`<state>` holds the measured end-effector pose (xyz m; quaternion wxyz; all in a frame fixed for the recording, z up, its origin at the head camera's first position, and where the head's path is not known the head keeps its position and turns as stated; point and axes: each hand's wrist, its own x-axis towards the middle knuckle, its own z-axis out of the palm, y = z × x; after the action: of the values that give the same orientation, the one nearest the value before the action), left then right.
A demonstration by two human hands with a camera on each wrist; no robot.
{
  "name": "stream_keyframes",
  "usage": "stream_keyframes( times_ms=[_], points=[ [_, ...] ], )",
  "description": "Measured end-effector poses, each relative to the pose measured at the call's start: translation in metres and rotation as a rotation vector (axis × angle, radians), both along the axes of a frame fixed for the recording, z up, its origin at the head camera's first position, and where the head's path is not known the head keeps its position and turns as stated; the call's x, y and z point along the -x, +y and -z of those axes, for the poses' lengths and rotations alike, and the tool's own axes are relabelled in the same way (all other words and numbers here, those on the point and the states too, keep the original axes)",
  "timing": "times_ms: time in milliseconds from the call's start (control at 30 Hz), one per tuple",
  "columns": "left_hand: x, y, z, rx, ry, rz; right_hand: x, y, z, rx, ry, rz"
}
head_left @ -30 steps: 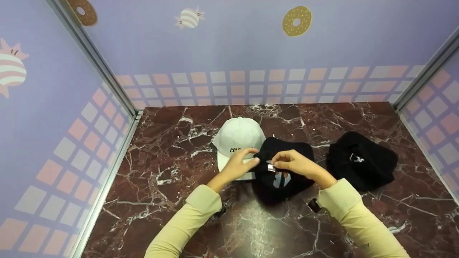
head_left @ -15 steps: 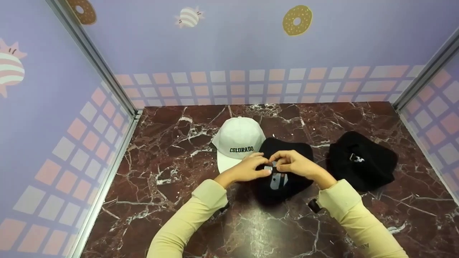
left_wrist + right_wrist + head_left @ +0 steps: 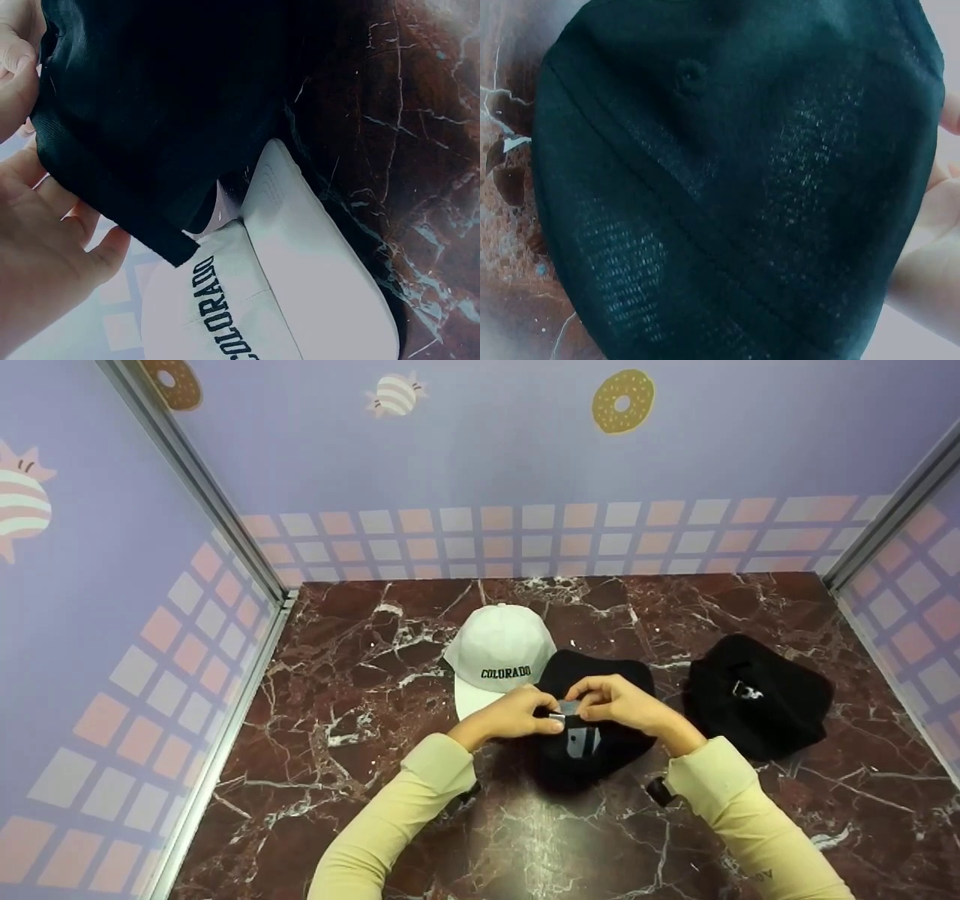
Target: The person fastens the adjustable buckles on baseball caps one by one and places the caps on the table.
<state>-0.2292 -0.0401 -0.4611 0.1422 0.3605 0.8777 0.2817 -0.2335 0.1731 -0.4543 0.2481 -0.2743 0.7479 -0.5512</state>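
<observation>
A black cap (image 3: 589, 765) lies between my hands in the head view, its back opening towards me and a light grey patch showing inside. My left hand (image 3: 514, 714) pinches its closure strap by a small silver buckle (image 3: 557, 717). From the other side, my right hand (image 3: 621, 705) holds the same strap between thumb and fingers. In the left wrist view the dark strap (image 3: 112, 202) runs past my left fingers to a loose end. The cap's crown (image 3: 735, 180) fills most of the right wrist view and hides much of my right hand.
Partly behind the black cap sits a white cap (image 3: 501, 645) lettered COLORADO. Another black cap (image 3: 780, 697), with a silver buckle, rests to the right. All lie on a dark red marbled table (image 3: 360, 660) enclosed by patterned panels at the back and sides.
My left hand has moved right, off the front of the white cap, to the buckle on the black cap's strap. My right hand stays nearly in place at the strap.
</observation>
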Motion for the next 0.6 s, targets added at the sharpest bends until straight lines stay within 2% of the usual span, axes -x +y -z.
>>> stream_keyframes(
  times_ms=[200, 433, 600],
  points=[
    [0.0, -0.001, 0.001, -0.016, 0.023, 0.016, 0.001, 0.005, -0.002, -0.049, 0.005, -0.023],
    [-0.001, -0.005, 0.002, -0.046, 0.023, -0.023, 0.004, 0.02, -0.003, -0.062, 0.014, -0.115],
    [-0.001, -0.01, 0.003, -0.038, 0.028, -0.029, 0.004, 0.033, -0.004, -0.155, 0.073, -0.143]
  ],
)
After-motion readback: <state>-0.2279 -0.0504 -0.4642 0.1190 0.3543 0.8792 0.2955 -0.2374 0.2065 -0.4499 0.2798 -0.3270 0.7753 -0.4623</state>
